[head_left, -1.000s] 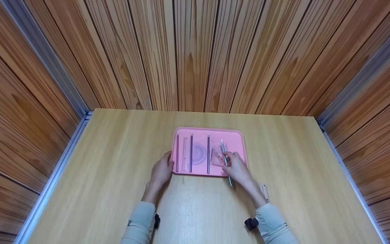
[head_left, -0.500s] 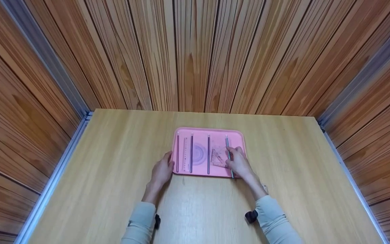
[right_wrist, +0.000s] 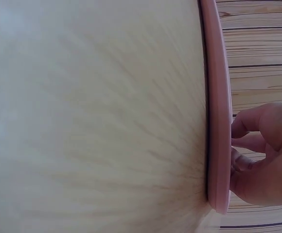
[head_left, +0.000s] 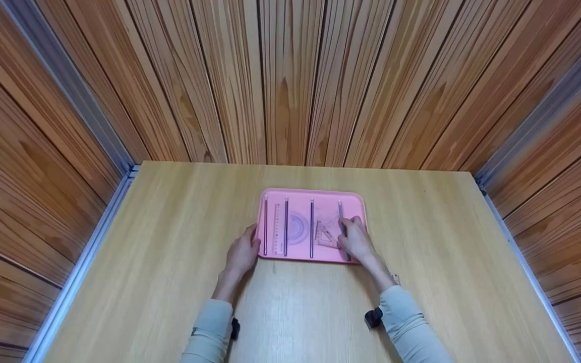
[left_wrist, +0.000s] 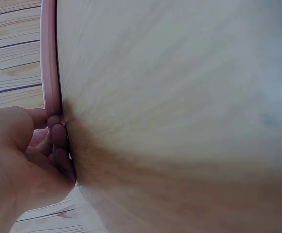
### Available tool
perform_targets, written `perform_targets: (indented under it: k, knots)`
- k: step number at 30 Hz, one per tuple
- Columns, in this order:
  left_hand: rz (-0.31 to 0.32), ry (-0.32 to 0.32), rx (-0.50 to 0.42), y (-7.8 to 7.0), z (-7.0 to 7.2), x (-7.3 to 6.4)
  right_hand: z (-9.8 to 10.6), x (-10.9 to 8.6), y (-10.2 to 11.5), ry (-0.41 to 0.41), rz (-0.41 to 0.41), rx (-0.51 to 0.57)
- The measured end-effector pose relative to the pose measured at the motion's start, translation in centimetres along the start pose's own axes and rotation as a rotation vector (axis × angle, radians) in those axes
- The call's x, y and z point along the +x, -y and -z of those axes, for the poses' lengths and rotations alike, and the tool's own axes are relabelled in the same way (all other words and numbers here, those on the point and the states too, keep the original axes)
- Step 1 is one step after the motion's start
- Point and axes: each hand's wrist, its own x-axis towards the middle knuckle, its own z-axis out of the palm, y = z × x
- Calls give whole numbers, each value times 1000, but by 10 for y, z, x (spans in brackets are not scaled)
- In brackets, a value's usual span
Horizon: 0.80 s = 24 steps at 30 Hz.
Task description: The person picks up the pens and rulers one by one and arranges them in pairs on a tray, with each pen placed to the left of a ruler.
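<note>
A pink tray lies on the table. My left hand grips its near left corner; in the left wrist view, curled fingers meet the tray's rim. Over the tray's right part, my right hand pinches a dark pencil, which points away from me and lies low at the tray's floor. Three more pencils lie roughly parallel to it, one at the left edge, a second pencil and a third pencil. In the right wrist view the tray's rim hides the right fingertips and the pencil.
Inside the tray are a clear ruler, a round-edged clear protractor and a clear set square. A small pale object lies beside the right forearm, mostly hidden. Wooden panels stand behind the table.
My right hand has moved slightly right and lowered the pencil, whose near end stuck out past the tray's front rim and now lies inside. The left hand has stayed in place.
</note>
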Motion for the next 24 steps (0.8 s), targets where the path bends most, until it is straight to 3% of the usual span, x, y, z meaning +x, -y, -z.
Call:
perform_targets:
  k: [7,24]
  knots:
    - [-14,1,-28,0,2,-2,-3,-2,-2,-26,47,-10]
    - [-43,-12,-43,2,1,-3,4,-14,3,-39,3,-8]
